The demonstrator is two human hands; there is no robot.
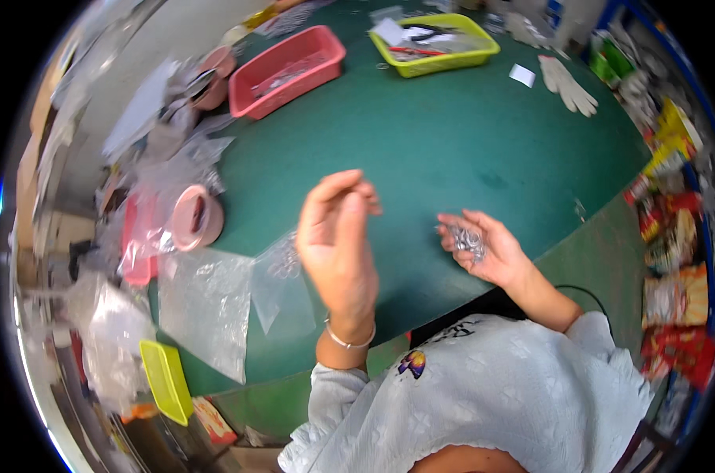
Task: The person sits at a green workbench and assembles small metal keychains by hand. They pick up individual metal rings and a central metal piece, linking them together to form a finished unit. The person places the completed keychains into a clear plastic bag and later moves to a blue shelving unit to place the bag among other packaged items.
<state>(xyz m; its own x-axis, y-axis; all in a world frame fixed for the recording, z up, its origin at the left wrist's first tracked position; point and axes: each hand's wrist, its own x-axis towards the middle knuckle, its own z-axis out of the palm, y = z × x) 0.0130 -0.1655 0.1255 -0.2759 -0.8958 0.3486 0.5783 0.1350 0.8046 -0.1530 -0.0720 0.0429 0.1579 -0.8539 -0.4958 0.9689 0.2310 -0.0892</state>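
Observation:
My left hand [337, 248], with a bracelet at the wrist, is raised over the green table, its fingers loosely bent, thumb apart and nothing visible in them; it is slightly blurred. In the cupped palm of my right hand [499, 256] lies a small heap of silvery metal rings [468, 243], the fingers curled around them. Beside my left wrist, a clear plastic bag [282, 296] lies flat with some small rings near its top. A larger clear bag [207, 307] is spread farther left.
A pink basket [251, 102] holding small metal parts and a yellow-green basket [456, 63] with tools stand on the far side of the table [420, 142]. A pink cup [207, 225] is at left, a white glove [566, 85] at far right. Colourful packages [677, 299] fill a rack at right.

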